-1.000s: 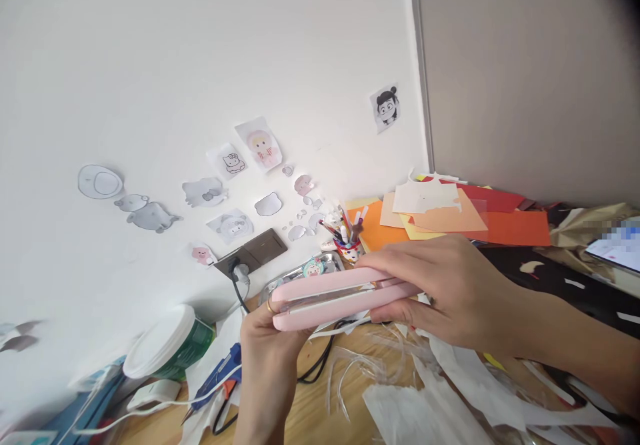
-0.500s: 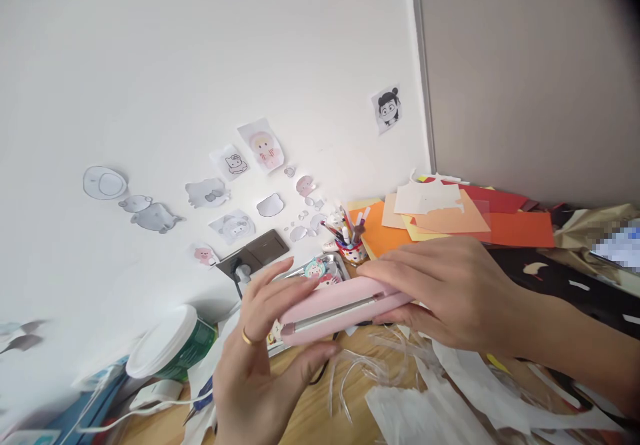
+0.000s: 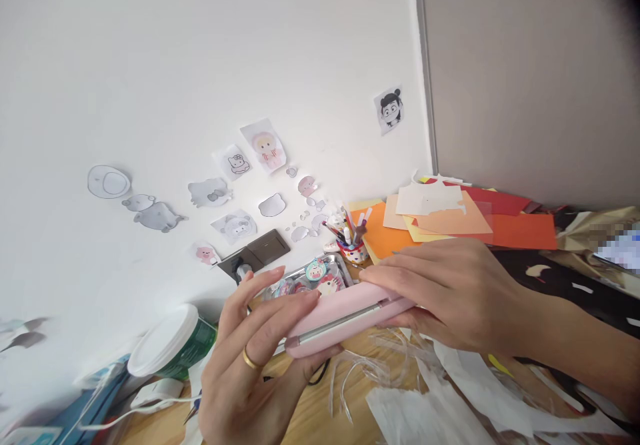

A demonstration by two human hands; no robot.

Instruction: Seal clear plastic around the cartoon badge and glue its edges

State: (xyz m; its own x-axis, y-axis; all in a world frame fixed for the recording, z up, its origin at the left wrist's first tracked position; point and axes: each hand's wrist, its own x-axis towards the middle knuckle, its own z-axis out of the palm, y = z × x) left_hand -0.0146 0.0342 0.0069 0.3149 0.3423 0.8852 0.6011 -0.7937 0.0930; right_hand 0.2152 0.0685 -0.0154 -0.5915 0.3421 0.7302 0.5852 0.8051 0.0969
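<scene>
A long pink clamp-like device (image 3: 345,318) with a metal strip along its side is held level above the wooden desk (image 3: 320,411). My right hand (image 3: 450,291) wraps round its right end, fingers on top and thumb beneath. My left hand (image 3: 250,358), with a gold ring, cups the left end: the fingers lie along the far side and the thumb presses under the tip. A black cord hangs below the device.
Behind stand a metal tray of stickers (image 3: 310,281), a pen cup (image 3: 353,245), stacked orange and red paper (image 3: 465,221), a wall socket (image 3: 255,255) and paper cut-outs on the wall. A green tub with a white lid (image 3: 167,341) sits left. Paper scraps (image 3: 430,405) lie underneath.
My left hand let go of the device's end, opened, and then came back to cup it from the side. The device has tilted slightly and shifted right.
</scene>
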